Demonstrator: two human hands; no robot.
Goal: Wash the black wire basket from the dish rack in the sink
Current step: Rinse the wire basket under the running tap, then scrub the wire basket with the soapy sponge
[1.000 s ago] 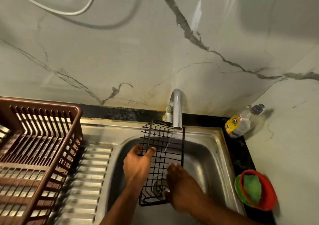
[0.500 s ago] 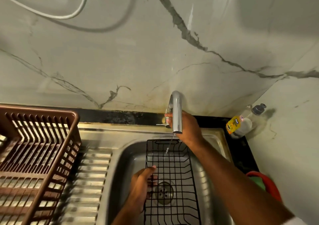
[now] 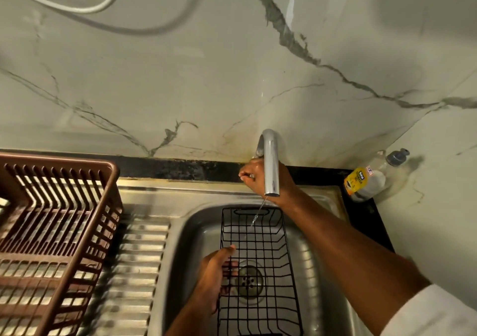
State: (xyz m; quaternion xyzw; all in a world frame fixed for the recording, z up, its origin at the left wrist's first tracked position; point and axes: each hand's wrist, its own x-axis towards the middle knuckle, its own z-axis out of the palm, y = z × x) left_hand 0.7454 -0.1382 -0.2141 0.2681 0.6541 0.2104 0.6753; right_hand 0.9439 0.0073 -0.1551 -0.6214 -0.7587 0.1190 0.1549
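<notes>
The black wire basket point(image 3: 260, 253) lies flat in the steel sink point(image 3: 196, 232), over the drain. My left hand point(image 3: 215, 276) grips the basket's left rim, fingers through the wires. My right hand point(image 3: 260, 178) reaches behind the chrome tap point(image 3: 271, 165) and is closed on its handle at the base, which the spout largely hides. A thin stream of water falls from the spout into the basket's far end.
A brown plastic dish rack point(image 3: 51, 232) stands on the ribbed drainboard point(image 3: 136, 271) at the left. A dish soap bottle point(image 3: 369, 178) leans in the back right corner against the marble wall. A white cable hangs at the top left.
The basket went from tilted upright under the tap to lying flat in the sink. My right hand left the basket and moved up to the tap handle. The water stream is thin.
</notes>
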